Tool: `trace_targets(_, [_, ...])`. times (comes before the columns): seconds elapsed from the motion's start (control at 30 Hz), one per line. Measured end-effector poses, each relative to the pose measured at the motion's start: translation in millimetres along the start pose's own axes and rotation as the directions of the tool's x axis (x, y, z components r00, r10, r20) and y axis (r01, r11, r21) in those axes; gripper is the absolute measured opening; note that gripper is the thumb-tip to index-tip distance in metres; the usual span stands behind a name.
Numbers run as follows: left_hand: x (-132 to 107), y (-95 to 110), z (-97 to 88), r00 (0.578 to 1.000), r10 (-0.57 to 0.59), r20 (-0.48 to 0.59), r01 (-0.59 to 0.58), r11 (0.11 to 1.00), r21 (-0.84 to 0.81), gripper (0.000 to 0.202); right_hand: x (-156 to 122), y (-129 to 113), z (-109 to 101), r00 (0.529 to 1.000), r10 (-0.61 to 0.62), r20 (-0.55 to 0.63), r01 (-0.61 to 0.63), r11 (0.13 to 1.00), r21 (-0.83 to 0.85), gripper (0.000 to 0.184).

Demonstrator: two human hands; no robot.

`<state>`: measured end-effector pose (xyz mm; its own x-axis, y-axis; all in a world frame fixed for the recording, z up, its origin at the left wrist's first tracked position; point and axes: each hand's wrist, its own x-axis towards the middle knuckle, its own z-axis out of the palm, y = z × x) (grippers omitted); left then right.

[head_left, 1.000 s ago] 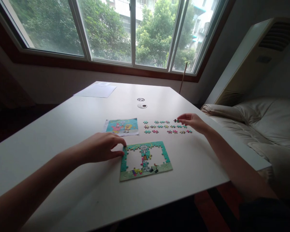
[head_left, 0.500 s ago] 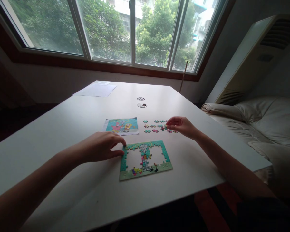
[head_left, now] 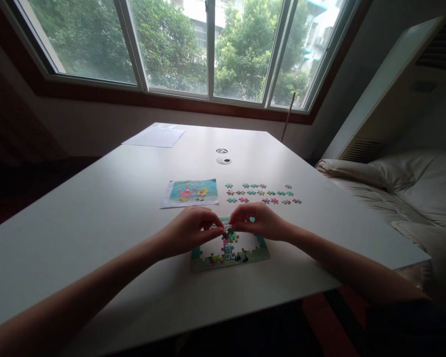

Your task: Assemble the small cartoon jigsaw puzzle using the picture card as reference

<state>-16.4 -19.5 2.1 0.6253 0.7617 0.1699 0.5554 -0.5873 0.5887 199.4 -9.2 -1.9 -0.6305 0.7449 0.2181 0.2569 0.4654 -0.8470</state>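
Observation:
A jigsaw puzzle [head_left: 259, 255] with a green lower border lies on the white table near its front edge. My two hands meet above its upper middle and hide much of the top edge. Between the fingertips is a small dark puzzle piece [head_left: 227, 230]. My left hand [head_left: 195, 228] pinches it from the left, and my right hand [head_left: 259, 221] pinches from the right. Below the fingers, the joined middle column shows, with pale gaps either side. Behind my right hand, several loose puzzle pieces [head_left: 260, 192] lie in rows.
A picture sheet [head_left: 193, 191] with cartoon figures lies behind my left hand. White paper [head_left: 154, 136] rests at the table's far left corner. Two round fittings [head_left: 223, 160] are set in the tabletop [head_left: 134, 198]. A pale leather sofa [head_left: 379, 188] stands at the right.
My right hand has come from the loose pieces to the puzzle, bringing a puzzle piece. My left hand has moved from the puzzle's left corner to its upper middle. The view has shifted slightly.

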Motion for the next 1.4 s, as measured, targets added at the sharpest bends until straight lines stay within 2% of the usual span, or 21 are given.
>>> trace_targets(0.33, [0.3, 7.0, 10.3, 0.995, -0.074, 0.061, 0.080, 0.990, -0.117, 0.024, -0.9, -1.1, 7.0, 0.994, -0.010, -0.108, 0.005, 0.999, -0.038, 0.011])
trace_targets(0.47, [0.9, 5.5, 8.9, 0.992, -0.113, 0.061, 0.122, 0.978, -0.167, 0.026, -1.9, -1.4, 7.0, 0.987, -0.027, -0.159, 0.004, 0.989, -0.145, 0.014])
trace_targets(0.57, [2.3, 3.7, 1.8, 0.988, -0.145, 0.047, 0.152, 0.952, -0.267, 0.030, -3.1, 0.4, 7.0, 0.971, -0.128, -0.202, 0.063, 0.952, -0.300, 0.016])
trace_targets(0.67, [3.5, 2.4, -3.8, 0.985, -0.169, 0.028, 0.168, 0.923, -0.346, 0.030, -4.2, 3.6, 8.6, 0.944, -0.271, -0.188, 0.171, 0.890, -0.424, 0.018])
trace_targets(0.77, [3.9, 1.0, -4.0, 0.983, -0.181, 0.036, 0.181, 0.905, -0.384, 0.028, -5.1, 6.1, 10.9, 0.907, -0.376, -0.189, 0.245, 0.837, -0.490, 0.022])
trace_targets(0.9, [3.2, -1.5, -2.3, 0.988, -0.149, 0.039, 0.152, 0.911, -0.383, 0.029, -5.9, 6.4, 11.0, 0.877, -0.441, -0.193, 0.276, 0.789, -0.548, 0.020])
trace_targets(0.97, [2.3, -3.3, -2.8, 0.994, -0.104, -0.014, 0.094, 0.943, -0.320, 0.028, -6.0, 6.3, 9.7, 0.867, -0.458, -0.198, 0.273, 0.767, -0.581, 0.021])
trace_targets(1.03, [0.8, -5.1, -3.9, 0.989, -0.023, -0.146, -0.001, 0.987, -0.159, 0.023, -5.8, 6.6, 8.3, 0.859, -0.465, -0.214, 0.257, 0.754, -0.605, 0.023])
trace_targets(1.1, [-1.0, -6.3, -4.9, 0.958, 0.097, -0.270, -0.086, 0.995, 0.051, 0.019, -5.5, 7.0, 7.6, 0.856, -0.466, -0.225, 0.244, 0.746, -0.620, 0.023])
trace_targets(1.13, [-2.0, -6.5, -5.2, 0.942, 0.152, -0.299, -0.115, 0.984, 0.137, 0.019, -5.3, 7.2, 7.6, 0.857, -0.465, -0.222, 0.241, 0.742, -0.626, 0.023])
trace_targets(1.23, [-4.4, -5.9, -5.0, 0.927, 0.237, -0.291, -0.160, 0.951, 0.263, 0.019, -5.3, 7.9, 8.6, 0.861, -0.470, -0.195, 0.246, 0.721, -0.648, 0.023])
trace_targets(1.4, [-5.6, -3.1, -3.4, 0.917, 0.295, -0.268, -0.204, 0.925, 0.320, 0.018, -5.8, 8.0, 10.3, 0.860, -0.479, -0.175, 0.254, 0.699, -0.668, 0.023])
